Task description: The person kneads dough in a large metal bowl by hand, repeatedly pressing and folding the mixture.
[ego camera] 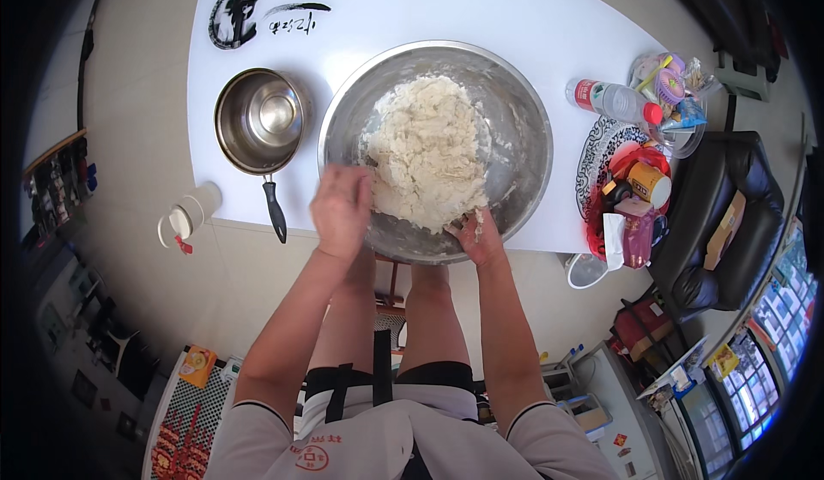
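A wide stainless steel bowl (518,206) stands at the table's near edge, with a large mass of rough, shaggy dough (428,148) in it. My left hand (343,206) is over the bowl's left rim, its fingers curled in beside the dough's left edge; whether it grips any dough is hidden. Low inside the bowl at the right, my right hand (479,235) has its fingers apart against the dough's lower edge, with bits of dough stuck to them. Dry flour and smears of dough cling to the bowl's inner wall.
Left of the bowl, a steel saucepan (261,123) rests on the white table (386,4), its black handle pointing towards me. A plastic bottle with a red cap (615,101), a patterned tray (595,158) and a pink tissue pack (637,232) are at the right.
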The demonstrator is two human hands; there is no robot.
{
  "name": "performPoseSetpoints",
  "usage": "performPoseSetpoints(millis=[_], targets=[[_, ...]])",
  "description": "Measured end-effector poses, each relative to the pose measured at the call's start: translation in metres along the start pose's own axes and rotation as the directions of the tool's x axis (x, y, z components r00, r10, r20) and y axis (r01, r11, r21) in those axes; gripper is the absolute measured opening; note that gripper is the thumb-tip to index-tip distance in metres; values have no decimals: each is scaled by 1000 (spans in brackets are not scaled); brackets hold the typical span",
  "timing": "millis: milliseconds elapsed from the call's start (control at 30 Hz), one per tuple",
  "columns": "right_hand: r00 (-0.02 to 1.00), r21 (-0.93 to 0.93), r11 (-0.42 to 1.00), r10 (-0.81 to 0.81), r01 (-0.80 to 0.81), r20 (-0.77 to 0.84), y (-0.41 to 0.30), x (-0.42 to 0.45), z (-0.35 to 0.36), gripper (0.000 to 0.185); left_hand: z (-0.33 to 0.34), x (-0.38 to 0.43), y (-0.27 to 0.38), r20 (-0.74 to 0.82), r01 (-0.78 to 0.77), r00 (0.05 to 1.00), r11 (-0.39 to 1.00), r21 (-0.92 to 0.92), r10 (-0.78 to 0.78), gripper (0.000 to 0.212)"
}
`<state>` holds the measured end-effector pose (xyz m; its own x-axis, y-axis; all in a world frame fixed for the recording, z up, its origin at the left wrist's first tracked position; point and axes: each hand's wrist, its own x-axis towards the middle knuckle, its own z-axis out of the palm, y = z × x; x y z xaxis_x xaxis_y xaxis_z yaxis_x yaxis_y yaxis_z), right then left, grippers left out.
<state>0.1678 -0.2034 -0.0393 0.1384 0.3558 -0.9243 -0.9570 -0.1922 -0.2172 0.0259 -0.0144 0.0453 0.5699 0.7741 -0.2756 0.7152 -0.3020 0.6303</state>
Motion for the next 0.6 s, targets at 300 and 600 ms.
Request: performPoseSetpoints(millis=[300, 600], targets=[[998, 161, 987, -23, 13, 62, 2, 7, 15, 55, 11, 5, -70, 2, 476, 879, 878, -59, -476, 33], [995, 228, 972, 67, -49, -73, -16, 25, 19, 55, 28, -11, -87, 47, 400, 910, 847, -350, -411, 28]])
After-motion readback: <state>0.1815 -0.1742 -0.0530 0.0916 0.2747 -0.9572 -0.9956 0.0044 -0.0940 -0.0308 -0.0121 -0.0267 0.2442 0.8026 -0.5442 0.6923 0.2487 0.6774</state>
